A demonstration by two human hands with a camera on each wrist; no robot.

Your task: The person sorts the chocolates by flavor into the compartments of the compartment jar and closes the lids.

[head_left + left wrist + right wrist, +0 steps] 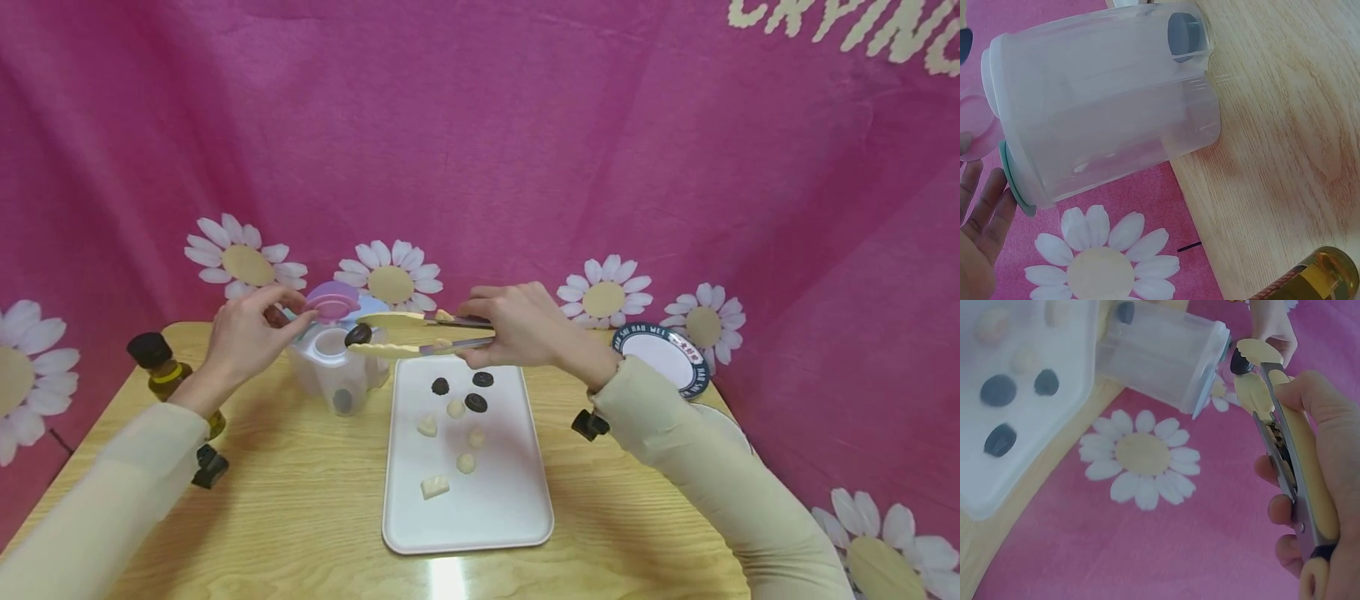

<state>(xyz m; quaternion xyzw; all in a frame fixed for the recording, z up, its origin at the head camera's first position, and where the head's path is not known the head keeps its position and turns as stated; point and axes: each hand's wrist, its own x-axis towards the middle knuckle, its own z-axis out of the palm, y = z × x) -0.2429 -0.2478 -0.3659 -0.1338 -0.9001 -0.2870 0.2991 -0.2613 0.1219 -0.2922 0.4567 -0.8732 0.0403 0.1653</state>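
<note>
My left hand (pixel 253 333) pinches a raised pink-purple flip lid (pixel 331 308) on a clear plastic container with several compartments (pixel 1085 112). Its other fingers lie beside a green lid (pixel 1015 178). My right hand (pixel 517 325) grips a pair of tongs (pixel 1309 469) with cream scalloped tips. Between those tips is a dark chocolate (pixel 358 335), held over the edge of the uncovered round opening (pixel 330 342). One dark piece (pixel 1185 36) lies at the bottom of the container. Dark chocolates (pixel 476 402) and white chocolates (pixel 435 487) are spread on a white tray (pixel 480 527).
An oil bottle (pixel 168 377) with a black cap stands left of the container, behind my left wrist. At the right table edge is a blue-rimmed plate (pixel 656 354), with another white dish (pixel 723 423) partly hidden by my sleeve. A pink flowered cloth (pixel 480 150) hangs behind the table.
</note>
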